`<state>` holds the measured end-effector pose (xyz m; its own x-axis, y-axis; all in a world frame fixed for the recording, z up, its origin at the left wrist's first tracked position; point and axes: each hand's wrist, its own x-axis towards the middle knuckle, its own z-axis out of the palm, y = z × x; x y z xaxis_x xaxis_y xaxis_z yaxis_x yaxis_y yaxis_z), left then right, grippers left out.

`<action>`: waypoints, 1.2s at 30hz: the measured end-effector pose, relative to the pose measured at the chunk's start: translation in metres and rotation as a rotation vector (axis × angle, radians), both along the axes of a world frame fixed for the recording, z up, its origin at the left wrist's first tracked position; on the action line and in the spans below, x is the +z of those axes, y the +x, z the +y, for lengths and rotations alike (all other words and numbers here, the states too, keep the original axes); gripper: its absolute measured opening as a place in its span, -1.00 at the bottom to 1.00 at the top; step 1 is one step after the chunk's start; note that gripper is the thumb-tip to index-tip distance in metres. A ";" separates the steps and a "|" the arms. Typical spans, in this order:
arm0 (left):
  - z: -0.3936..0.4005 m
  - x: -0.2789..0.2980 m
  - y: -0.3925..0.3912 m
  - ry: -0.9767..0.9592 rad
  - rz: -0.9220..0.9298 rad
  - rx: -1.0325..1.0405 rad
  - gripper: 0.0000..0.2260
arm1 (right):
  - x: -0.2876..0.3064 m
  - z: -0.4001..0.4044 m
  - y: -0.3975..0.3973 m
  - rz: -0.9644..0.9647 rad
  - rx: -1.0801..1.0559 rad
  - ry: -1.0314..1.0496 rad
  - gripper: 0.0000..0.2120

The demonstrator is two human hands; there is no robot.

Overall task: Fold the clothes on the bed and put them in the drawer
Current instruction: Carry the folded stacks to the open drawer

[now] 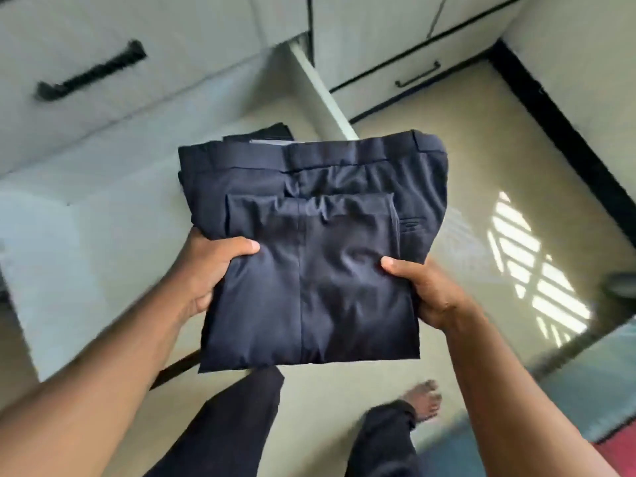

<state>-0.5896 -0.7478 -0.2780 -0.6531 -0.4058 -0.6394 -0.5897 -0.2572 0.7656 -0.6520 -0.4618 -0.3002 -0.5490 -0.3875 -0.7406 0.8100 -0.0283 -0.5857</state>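
A folded pair of dark navy trousers [309, 242] is held flat in the air, waistband at the far end. My left hand [210, 270] grips its left edge with the thumb on top. My right hand [423, 290] grips its right edge the same way. Below and beyond the trousers, the white drawer [86, 218] stands pulled out. Another dark folded garment [272, 130] lies inside it, mostly hidden behind the held trousers.
White cabinet fronts with black handles [93, 72] rise behind the drawer, and a lower drawer [416, 75] sits to the right. The beige tiled floor [481, 201] spreads out on the right. My legs and a bare foot [423, 397] are below. A bed edge [602, 390] shows at lower right.
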 end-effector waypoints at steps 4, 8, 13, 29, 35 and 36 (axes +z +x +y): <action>-0.134 -0.004 0.045 -0.033 -0.018 0.193 -0.52 | -0.003 -0.158 -0.016 0.017 0.199 0.021 -0.54; -0.234 -0.040 0.098 -0.152 -0.048 0.374 -0.61 | -0.047 -0.290 -0.004 0.025 0.393 0.023 -0.73; -0.308 -0.117 0.138 -0.426 -0.174 0.486 -0.56 | -0.125 -0.379 0.009 0.121 0.487 0.136 -0.54; -0.130 -0.127 0.197 -0.610 -0.336 -1.214 -0.25 | -0.090 -0.242 0.041 1.082 2.184 0.381 -0.53; -0.173 -0.132 0.155 -0.816 -0.298 -1.097 -0.30 | -0.100 -0.274 -0.007 1.691 2.091 0.247 -0.58; -0.184 -0.134 0.144 -0.892 -0.286 -1.072 -0.30 | -0.098 -0.291 -0.020 1.680 2.118 0.286 -0.58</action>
